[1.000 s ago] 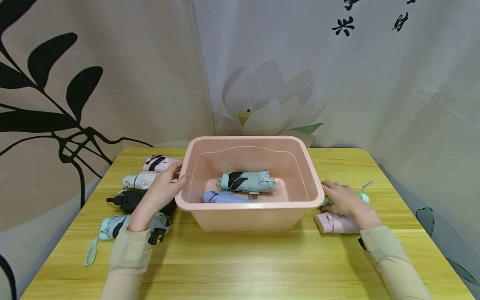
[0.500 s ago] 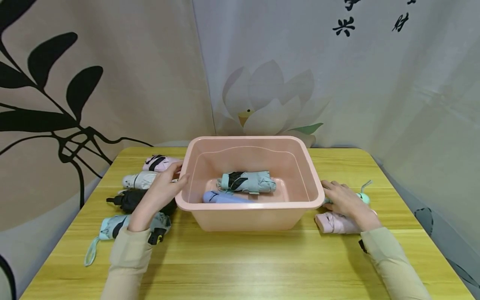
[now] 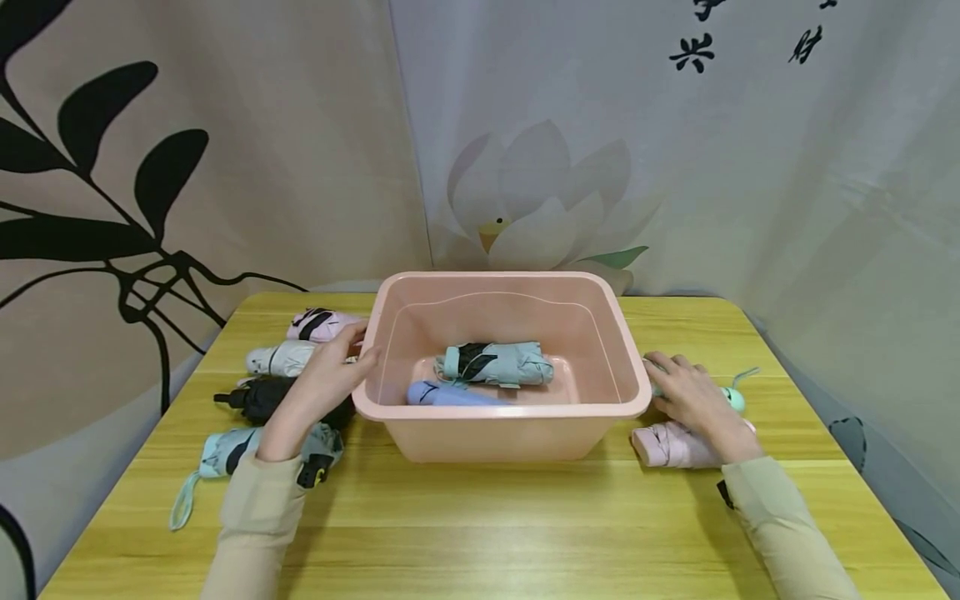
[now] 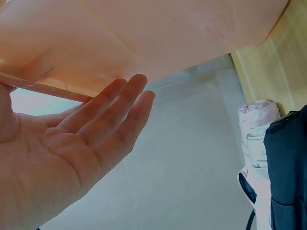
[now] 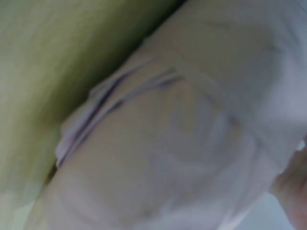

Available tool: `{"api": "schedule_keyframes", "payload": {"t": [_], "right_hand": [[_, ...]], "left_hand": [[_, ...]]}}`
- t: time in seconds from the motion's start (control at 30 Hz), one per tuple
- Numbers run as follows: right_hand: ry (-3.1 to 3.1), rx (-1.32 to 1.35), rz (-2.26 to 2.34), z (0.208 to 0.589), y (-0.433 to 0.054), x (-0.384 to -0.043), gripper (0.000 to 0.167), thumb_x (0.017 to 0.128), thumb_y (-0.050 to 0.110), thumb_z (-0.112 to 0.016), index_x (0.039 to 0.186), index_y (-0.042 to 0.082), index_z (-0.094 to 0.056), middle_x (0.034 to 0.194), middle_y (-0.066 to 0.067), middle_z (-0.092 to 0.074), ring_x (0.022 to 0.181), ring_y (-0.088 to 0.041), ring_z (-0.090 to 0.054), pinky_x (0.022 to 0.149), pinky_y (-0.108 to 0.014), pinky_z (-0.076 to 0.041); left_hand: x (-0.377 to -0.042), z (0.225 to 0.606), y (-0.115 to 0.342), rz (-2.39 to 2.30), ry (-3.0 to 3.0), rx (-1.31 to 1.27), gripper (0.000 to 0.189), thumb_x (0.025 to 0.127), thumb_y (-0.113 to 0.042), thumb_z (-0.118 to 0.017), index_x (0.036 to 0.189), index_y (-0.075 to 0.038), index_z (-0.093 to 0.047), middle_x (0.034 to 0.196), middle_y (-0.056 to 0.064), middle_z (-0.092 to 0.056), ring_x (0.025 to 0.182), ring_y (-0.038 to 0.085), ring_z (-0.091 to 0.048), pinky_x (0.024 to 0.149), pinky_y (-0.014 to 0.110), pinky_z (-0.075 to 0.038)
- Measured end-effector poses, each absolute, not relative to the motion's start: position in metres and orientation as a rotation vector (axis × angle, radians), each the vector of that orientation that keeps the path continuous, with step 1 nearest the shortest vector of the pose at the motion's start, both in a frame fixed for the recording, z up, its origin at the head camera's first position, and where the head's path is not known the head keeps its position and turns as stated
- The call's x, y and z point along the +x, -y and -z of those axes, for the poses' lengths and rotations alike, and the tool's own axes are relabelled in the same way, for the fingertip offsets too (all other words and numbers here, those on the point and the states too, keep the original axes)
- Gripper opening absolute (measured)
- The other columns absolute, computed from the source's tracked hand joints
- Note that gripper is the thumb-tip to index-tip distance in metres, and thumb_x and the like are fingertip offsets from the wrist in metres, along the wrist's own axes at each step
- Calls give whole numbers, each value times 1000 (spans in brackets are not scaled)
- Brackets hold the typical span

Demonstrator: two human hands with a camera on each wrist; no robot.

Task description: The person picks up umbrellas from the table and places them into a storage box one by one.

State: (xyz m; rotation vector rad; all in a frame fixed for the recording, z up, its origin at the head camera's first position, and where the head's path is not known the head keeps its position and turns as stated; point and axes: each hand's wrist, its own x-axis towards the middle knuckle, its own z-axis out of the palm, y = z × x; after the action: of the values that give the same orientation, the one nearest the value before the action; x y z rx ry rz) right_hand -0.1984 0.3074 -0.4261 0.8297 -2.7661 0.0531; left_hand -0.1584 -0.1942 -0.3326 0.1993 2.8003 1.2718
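A pink plastic tub [image 3: 491,435] stands mid-table, holding a pale blue folded umbrella [image 3: 510,364] and a periwinkle blue folded one [image 3: 453,395]. My left hand [image 3: 330,379] grips the tub's left rim; in the left wrist view the rim [image 4: 53,91] passes between thumb and fingers. Right of the tub, my right hand [image 3: 693,406] reaches over a mint-green folded umbrella [image 3: 732,399], fingers bent down around it. The hand hides most of that umbrella. Just in front lies a pale pink folded umbrella [image 3: 670,446], which fills the blurred right wrist view.
Left of the tub lie several folded umbrellas in a row: lilac [image 3: 324,325], white [image 3: 279,360], black [image 3: 258,401], and light blue [image 3: 225,454] with a wrist loop. The left forearm crosses over the nearest ones. A printed curtain [image 3: 525,100] hangs behind the table [image 3: 480,533].
The right hand has risen slightly, and the mint-green umbrella's end and strap have shifted a little to the right. The left hand and the tub have stayed in place.
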Motion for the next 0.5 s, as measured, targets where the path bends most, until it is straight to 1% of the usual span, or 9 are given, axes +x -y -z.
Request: {"api": "schedule_keyframes", "payload": {"t": [0.13,0.33,0.5], "right_hand": [[2729,789,-67,424,-307,-199,60,75,10,-77,128,10,-50,126,-18,-53,103,-43,-56,70,-58,-51],[2678,737,-77,423,-308,-199,64,74,12,-79,131,12,-49,126,-18,-54,99,-44,-58,66,-57,-51],[2654,690,-103,419,-307,-199,66,72,9,-79,131,13,-49,127,-16,-54,99,-44,-57,64,-56,-51]], "left_hand": [[-157,331,193,-1268,-2802,207,60,98,-29,-48,148,-3,-28,145,25,-41,130,40,-44,103,55,-43],[-156,330,192,-1270,-2795,204,60,99,-30,-47,148,-3,-28,145,25,-41,131,40,-44,103,55,-42],[-156,330,192,-1273,-2801,204,59,98,-29,-48,148,-3,-28,145,25,-41,131,40,-44,103,54,-43]]}}
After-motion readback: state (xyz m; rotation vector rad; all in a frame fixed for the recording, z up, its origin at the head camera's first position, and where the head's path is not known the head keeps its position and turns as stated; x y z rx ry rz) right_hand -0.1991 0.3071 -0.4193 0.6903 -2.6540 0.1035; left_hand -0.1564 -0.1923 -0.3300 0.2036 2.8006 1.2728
